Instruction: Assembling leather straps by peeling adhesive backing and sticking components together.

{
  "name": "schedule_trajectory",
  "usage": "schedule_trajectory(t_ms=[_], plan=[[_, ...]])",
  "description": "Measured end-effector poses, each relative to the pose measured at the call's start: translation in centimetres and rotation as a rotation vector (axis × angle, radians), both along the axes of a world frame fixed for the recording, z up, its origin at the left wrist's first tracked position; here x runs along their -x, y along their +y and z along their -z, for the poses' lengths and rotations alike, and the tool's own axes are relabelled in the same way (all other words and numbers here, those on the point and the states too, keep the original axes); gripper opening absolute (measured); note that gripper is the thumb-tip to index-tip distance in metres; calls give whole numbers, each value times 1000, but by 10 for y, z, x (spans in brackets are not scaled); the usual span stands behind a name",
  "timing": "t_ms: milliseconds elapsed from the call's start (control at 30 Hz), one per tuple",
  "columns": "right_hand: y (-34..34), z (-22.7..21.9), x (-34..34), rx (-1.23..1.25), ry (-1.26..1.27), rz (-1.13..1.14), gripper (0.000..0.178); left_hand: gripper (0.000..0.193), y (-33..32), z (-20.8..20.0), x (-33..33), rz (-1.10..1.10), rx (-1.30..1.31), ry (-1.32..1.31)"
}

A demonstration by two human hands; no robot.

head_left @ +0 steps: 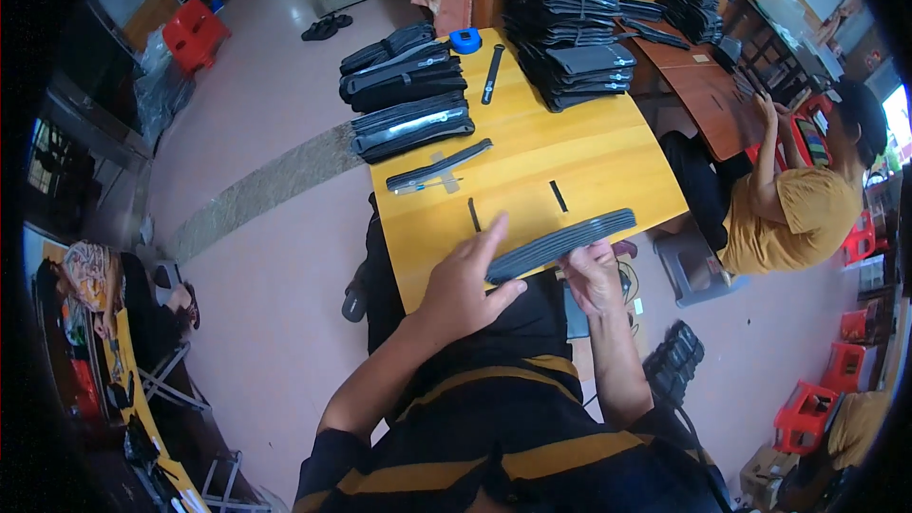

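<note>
A stack of long black strap-like strips [560,245] is held level above the near edge of the yellow table [608,157]. My right hand [596,277] grips it from below, toward its right end, with the fingers closed. At the other end is my left hand [461,290], fingers stretched out and thumb apart, with the stack's end between them; whether it presses on the strips I cannot tell. Just beyond, two short dark marks or slots [558,196] show in the tabletop. A thinner bundle of black strips [439,165] lies farther left beside a pen [408,190].
Tall piles of black strips [589,62] stand at the table's far right, with more bundles [408,123] at the far left. A blue tape measure [465,40] and a single strap [493,73] lie between. At right, a person [788,199] sits by a brown table [698,95].
</note>
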State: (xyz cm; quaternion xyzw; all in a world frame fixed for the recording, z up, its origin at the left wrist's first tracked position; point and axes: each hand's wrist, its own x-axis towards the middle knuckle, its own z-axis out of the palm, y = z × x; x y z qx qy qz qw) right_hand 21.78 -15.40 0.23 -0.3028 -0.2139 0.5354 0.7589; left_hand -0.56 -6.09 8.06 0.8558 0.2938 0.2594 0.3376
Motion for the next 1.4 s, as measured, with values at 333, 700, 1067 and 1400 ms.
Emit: schedule_trajectory(t_ms=[333,700,1067,1400], plan=[[18,-32,28,-142,207,-233,80,54,-2,16,-5,-58,-321,280],[20,-22,26,230,328,-194,46,94,11,6,-40,96,-315,331],[32,-7,-10,-8,177,-127,70,67,115,-29,-116,167,-390,75],[45,24,-2,203,-1029,180,35,66,250,-49,-270,92,-654,74]])
